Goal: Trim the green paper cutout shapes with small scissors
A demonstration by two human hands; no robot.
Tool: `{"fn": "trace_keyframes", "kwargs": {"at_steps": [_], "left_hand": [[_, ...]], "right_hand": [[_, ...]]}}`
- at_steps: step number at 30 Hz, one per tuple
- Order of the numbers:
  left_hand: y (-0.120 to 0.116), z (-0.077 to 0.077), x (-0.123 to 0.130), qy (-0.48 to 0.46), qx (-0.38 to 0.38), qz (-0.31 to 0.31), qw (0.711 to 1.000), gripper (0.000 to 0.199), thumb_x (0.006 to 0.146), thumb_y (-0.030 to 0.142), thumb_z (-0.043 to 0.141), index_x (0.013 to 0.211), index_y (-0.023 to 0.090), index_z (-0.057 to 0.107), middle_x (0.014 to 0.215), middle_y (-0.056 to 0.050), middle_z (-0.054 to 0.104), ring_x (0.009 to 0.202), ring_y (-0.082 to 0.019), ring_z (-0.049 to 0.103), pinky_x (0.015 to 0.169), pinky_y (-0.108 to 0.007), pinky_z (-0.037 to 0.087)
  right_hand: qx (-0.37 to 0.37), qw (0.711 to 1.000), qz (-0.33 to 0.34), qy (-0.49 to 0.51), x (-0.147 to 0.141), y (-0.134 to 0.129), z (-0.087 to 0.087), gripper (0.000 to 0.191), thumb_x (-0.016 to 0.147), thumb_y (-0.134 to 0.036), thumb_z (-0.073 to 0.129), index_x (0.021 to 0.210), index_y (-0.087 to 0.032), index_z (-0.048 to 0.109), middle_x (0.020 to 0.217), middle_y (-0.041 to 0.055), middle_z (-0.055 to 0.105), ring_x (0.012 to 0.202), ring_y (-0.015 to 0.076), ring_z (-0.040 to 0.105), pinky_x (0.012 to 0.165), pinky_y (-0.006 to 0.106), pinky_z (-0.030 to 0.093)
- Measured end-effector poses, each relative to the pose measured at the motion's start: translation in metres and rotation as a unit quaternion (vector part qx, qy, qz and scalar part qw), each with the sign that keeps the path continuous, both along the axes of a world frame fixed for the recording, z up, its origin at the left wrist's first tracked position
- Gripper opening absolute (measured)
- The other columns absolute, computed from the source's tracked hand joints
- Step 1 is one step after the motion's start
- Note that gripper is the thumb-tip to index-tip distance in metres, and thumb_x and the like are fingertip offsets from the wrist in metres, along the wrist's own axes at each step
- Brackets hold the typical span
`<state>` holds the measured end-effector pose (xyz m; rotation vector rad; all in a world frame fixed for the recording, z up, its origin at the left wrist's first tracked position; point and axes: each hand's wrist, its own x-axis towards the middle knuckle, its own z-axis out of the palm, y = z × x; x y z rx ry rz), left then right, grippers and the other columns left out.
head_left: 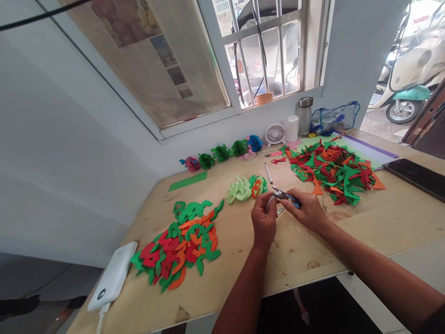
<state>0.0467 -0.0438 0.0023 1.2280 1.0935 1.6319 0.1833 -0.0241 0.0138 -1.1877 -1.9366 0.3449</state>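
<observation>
Right of the frame's centre, the left hand's [263, 218] grip pinches a thin pale curved strip [269, 203]; the right hand's [308, 208] wraps blue-and-black metal snips [288, 196]. A slip could nick nearby fingertips.

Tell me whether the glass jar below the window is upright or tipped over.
Upright: the glass jar stands with its long sides near vertical and its metal lid at the top.

Hands [264, 220] partly hide the pale piece [269, 203], and the right edge crops the phone [415, 176].
</observation>
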Motion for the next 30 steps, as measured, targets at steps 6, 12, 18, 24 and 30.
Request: {"fn": "trace_keyframes", "kwargs": {"at_steps": [6,12,18,24,30], "left_hand": [[0.000,-0.001,0.000,-0.012,-0.020,0.011,1.000,0.031,0.077,0.039,0.062,0.099,0.017,0.060,0.077,-0.003,0.066,0.049,-0.006,0.048,0.047,-0.017,0.041],[-0.002,0.002,0.001,-0.007,-0.025,0.019,0.999,0.031,0.077,0.040,0.062,0.098,0.016,0.060,0.076,-0.003,0.066,0.050,-0.006,0.050,0.047,-0.017,0.042],[0.001,-0.001,-0.001,-0.004,-0.031,0.036,0.999,0.032,0.077,0.040,0.063,0.099,0.016,0.060,0.075,-0.004,0.067,0.049,-0.006,0.050,0.047,-0.018,0.042],[0.005,0.006,-0.001,0.036,-0.010,0.002,0.999,0.028,0.081,0.036,0.058,0.101,0.017,0.059,0.082,-0.005,0.067,0.054,-0.007,0.052,0.053,-0.019,0.045],[0.014,0.021,0.008,0.196,0.018,-0.010,0.980,0.025,0.087,0.031,0.049,0.107,0.019,0.058,0.092,-0.007,0.068,0.071,-0.013,0.062,0.061,-0.023,0.047]], "right_hand": [[0.013,0.999,-0.036,0.022,0.002,0.000,0.003,0.032,0.084,-0.047,0.048,0.079,-0.018,0.060,0.056,-0.0015,0.053,0.050,0.0113,0.045,0.051,0.022,0.032],[0.010,0.997,-0.065,0.049,0.003,0.002,0.004,0.031,0.084,-0.046,0.049,0.082,-0.018,0.062,0.055,-0.0012,0.054,0.049,0.0118,0.045,0.051,0.023,0.033],[0.010,0.993,-0.097,0.067,0.005,0.004,0.005,0.033,0.083,-0.048,0.049,0.081,-0.017,0.061,0.057,0.0001,0.055,0.051,0.0125,0.046,0.052,0.023,0.033],[0.013,0.985,-0.131,0.111,0.010,0.003,0.012,0.033,0.083,-0.049,0.050,0.079,-0.018,0.060,0.054,-0.0024,0.051,0.048,0.0109,0.042,0.050,0.022,0.032],[0.015,0.976,-0.150,0.157,0.014,0.002,0.018,0.034,0.083,-0.049,0.049,0.075,-0.018,0.058,0.053,-0.0035,0.046,0.048,0.0101,0.039,0.050,0.022,0.031]]}}
